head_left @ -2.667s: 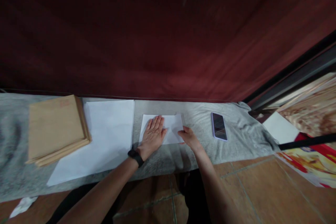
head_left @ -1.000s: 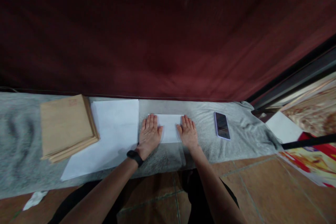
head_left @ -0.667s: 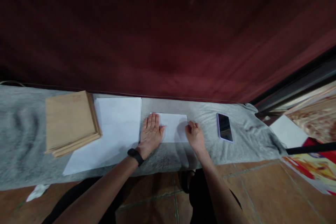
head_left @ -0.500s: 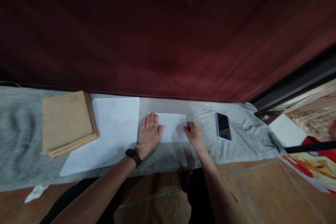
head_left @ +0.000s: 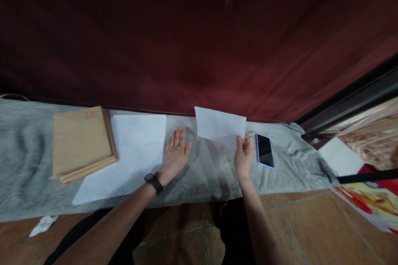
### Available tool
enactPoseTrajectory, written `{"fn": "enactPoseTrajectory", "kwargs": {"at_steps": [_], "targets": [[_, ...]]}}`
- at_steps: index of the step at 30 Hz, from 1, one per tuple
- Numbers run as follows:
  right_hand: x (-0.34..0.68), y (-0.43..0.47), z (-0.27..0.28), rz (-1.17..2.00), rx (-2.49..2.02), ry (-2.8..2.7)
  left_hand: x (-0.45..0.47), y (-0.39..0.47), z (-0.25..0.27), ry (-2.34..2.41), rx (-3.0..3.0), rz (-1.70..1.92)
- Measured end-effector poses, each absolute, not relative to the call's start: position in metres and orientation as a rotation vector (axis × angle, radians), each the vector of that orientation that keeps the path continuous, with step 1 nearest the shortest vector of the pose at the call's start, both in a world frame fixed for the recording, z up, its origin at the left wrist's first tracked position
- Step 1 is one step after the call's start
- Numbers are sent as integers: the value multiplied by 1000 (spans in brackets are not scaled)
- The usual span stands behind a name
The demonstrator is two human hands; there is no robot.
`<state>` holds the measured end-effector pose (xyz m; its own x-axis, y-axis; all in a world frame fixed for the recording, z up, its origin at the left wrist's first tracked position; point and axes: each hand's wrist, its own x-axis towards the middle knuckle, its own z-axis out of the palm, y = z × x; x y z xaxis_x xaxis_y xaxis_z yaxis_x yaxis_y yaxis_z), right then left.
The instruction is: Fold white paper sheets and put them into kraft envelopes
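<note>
A folded sheet of white paper (head_left: 220, 124) is raised off the grey cloth, its lower right corner pinched in my right hand (head_left: 244, 155). A crease shows across the paper. My left hand (head_left: 175, 153) is open and flat, palm down over the cloth, with nothing in it; a black watch circles that wrist. Just left of it lie large white sheets (head_left: 139, 145), partly covered by a stack of brown paper envelopes (head_left: 82, 140).
A phone (head_left: 265, 150) with a pale purple edge lies right of my right hand. The grey cloth (head_left: 289, 161) spreads along a dark red upright surface (head_left: 192, 49). At far right are a white sheet (head_left: 340, 156) and a colourful printed package (head_left: 370, 201). Crumpled tissue (head_left: 42, 225) lies on the tiled floor.
My right hand has lifted the folded paper off the cloth and moved it right and away from me. The left hand no longer presses on the paper and has stayed nearly in place.
</note>
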<state>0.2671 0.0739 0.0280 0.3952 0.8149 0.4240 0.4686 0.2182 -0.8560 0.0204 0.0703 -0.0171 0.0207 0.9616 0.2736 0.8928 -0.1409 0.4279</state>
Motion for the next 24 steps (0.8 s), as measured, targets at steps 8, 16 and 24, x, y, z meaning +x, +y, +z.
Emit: {"fn": "enactPoseTrajectory", "kwargs": {"at_steps": [8, 16, 24], "targets": [[251, 34, 30, 206, -1201, -2281, -10, 95, 9, 1718, 1787, 1261], [238, 9, 12, 319, -955, -2654, 5, 80, 11, 1277, 2088, 835], [238, 5, -2, 412, -1041, -2747, 43, 61, -12, 1108, 2562, 380]]}}
